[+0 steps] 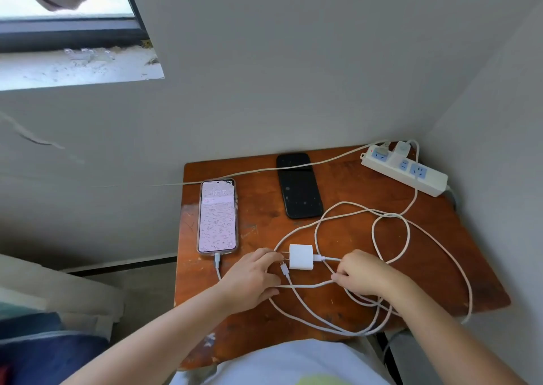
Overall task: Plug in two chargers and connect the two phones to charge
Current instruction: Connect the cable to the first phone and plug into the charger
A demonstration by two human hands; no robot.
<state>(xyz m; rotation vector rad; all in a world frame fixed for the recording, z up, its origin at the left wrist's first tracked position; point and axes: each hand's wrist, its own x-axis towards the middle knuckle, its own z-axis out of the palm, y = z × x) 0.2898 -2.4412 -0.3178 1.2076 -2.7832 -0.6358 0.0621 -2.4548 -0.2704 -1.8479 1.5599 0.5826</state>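
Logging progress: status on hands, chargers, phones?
Left hand at loose charger, right hand pinching its cable. Lit phone cabled; black phone not. Power strip has free sockets. Cables tangled.

Tabletop [258,226] boxed by walls at back and right. White cable loops [390,237] sprawl over centre and right, blocking a flat sweep there. Power strip [404,168] fills back-right corner. Lit phone [218,215] on left, black phone [299,186] at back, thin cable across it. Bare wood between the phones and at front-left edge.
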